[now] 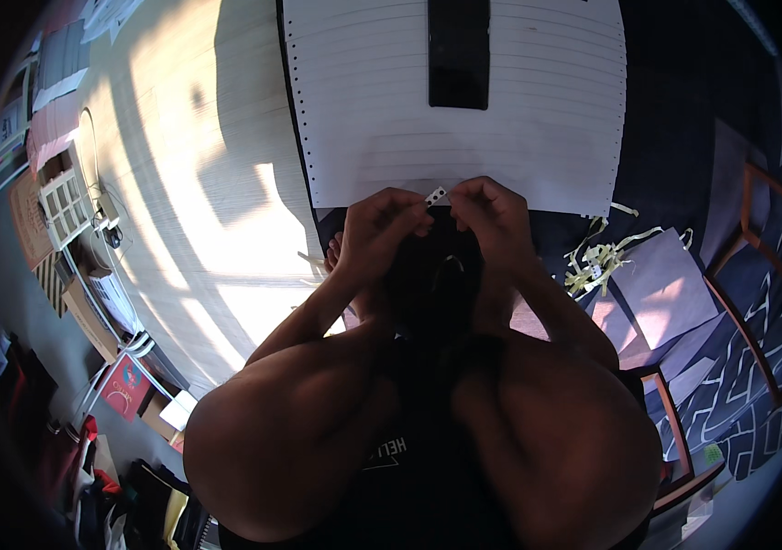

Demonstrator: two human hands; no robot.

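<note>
Between my two hands is a small white strip with dark round holes or dots [436, 196], just past the near edge of the lined paper. My left hand [378, 229] pinches its left end between thumb and fingers. At the other end, the fingertips of my right hand [494, 218] are pinched together on it. Beyond both hands lies a large white lined sheet [464, 147] with punched holes down its two side edges. A black phone [459, 55] rests on the sheet's far part.
Curled pale-yellow paper strips [597, 261] lie right of my right hand, beside grey-purple sheets [666, 289]. Wooden chair frames [747, 307] stand at far right. Sunlit floor [180, 183] stretches left, with a red box [125, 387], cables and shelving along it.
</note>
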